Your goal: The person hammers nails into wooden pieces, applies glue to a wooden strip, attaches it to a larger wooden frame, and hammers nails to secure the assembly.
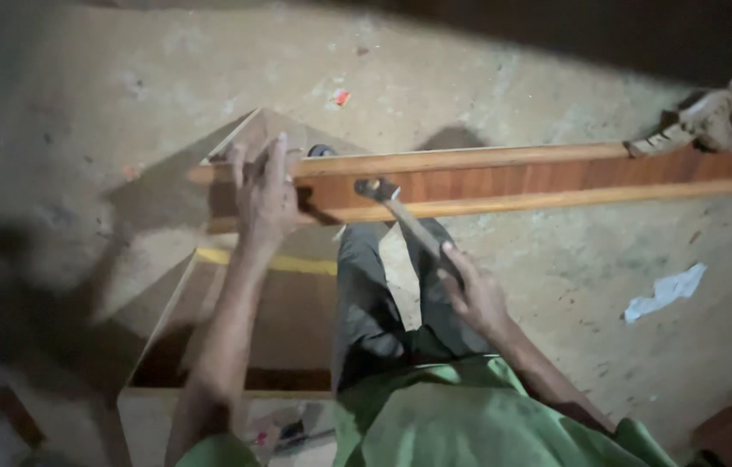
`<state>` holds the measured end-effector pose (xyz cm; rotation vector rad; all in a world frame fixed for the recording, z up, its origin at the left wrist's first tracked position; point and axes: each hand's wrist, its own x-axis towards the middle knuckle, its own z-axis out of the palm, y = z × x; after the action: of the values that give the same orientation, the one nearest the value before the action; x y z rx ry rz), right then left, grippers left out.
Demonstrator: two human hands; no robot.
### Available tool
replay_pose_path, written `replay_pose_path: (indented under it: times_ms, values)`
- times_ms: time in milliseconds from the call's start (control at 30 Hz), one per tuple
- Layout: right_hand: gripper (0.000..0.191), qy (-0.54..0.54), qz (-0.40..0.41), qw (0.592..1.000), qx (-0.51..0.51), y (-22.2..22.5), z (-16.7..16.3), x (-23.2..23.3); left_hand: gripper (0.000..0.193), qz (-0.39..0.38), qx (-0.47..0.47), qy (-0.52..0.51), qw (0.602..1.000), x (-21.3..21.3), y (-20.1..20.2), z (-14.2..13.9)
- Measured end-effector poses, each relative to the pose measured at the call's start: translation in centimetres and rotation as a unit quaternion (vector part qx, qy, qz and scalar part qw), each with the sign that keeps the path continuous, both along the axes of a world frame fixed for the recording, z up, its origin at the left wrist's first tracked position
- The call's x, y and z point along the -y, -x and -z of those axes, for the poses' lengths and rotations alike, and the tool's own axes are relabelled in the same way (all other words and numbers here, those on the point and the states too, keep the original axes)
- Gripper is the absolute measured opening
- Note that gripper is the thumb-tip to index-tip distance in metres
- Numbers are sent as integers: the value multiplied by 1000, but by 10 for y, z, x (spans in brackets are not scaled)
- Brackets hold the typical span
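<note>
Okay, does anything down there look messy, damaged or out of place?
Mostly litter: a crumpled white paper scrap lies on the concrete floor at right, and a small red scrap beyond the wooden board. The board itself looks undamaged.

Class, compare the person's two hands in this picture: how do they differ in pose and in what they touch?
The left hand lies spread, fingers open, pressing on the long wooden board; the right hand is closed around the handle of a hammer. The left hand reaches farther forward; the right hand stays nearer the body. Both are bare.
</note>
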<state>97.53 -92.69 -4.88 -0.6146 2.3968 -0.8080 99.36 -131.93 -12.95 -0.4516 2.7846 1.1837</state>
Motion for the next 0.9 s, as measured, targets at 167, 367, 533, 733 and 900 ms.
replay_pose_path:
  times_ms: [167, 367, 533, 733, 900]
  values:
    - [55, -4, 110, 993, 42, -34, -6, -55, 51, 20, -130, -84, 988, -113, 51, -17]
    - [49, -46, 237, 968, 74, -41, -12, -111, 50, 75, -28, 47, 996, -185, 78, 7]
    - [55, -68, 313, 940, 118, -34, -4, -131, 49, 61, -22, 124, 990, -192, 75, 21]
    - [55, -7, 295, 953, 62, -33, 7, -158, 54, 77, -33, 135, 987, -235, 81, 24]
    - [58, -114, 323, 929, 138, -35, 12, -176, 55, 98, -6, 181, 978, -241, 91, 27]
